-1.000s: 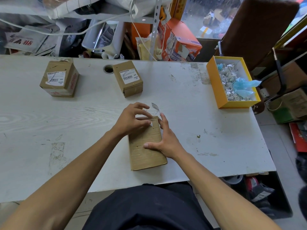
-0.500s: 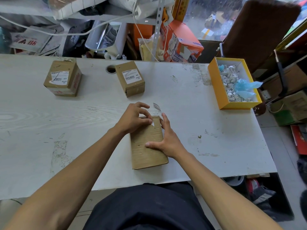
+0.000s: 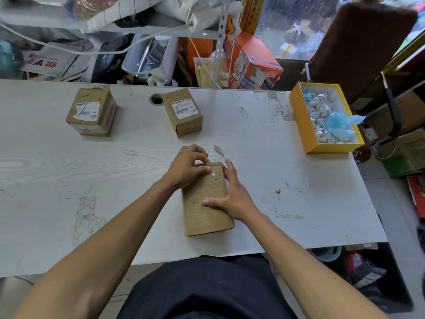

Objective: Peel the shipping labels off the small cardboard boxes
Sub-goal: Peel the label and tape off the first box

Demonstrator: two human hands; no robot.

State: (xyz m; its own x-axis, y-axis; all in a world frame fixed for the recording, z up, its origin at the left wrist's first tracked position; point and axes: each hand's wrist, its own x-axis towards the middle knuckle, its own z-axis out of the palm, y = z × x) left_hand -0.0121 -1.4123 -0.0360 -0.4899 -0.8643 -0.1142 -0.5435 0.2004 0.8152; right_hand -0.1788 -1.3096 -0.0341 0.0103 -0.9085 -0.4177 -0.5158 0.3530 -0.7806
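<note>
I'm mid-peel on near box (image 3: 207, 201): left hand (image 3: 187, 165) pinches label scrap (image 3: 212, 173), right hand (image 3: 232, 194) flat, fingers straight, steadying box. Next: lift scrap clear w/o tearing.

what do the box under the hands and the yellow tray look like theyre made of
Box: plain brown corrugated cardboard, matte; faint ribs show across its top. Yellow tray: looks like stiff coated paperboard, smooth yellow outside, white inside, with crisp thin walls; could be thin plastic.

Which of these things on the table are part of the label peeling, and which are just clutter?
Part of the job:
near box, held by left hand and right hand
label scrap
two labelled boxes
yellow tray of peeled scraps

Lying about:
orange carton
white cable
blue bag
</note>
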